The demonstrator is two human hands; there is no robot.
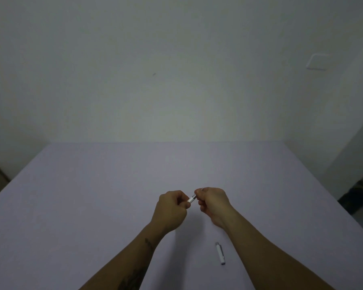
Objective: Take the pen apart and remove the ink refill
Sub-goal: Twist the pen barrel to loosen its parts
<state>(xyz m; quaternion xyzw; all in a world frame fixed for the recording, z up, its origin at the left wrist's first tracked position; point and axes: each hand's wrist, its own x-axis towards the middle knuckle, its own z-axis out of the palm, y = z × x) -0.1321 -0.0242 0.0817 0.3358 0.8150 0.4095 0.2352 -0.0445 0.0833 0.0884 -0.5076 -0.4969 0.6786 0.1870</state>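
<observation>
My left hand (172,208) and right hand (213,203) both grip the short white plastic pen barrel (191,199) above the lavender table (92,195); white pen cap (220,253) lies near my right forearm.

No readable text anywhere.
I can make out no words, numbers or brand on the white pen piece (191,199) between my hands, nor on the other piece (220,253) lying on the counter (92,195); both are too small.
</observation>
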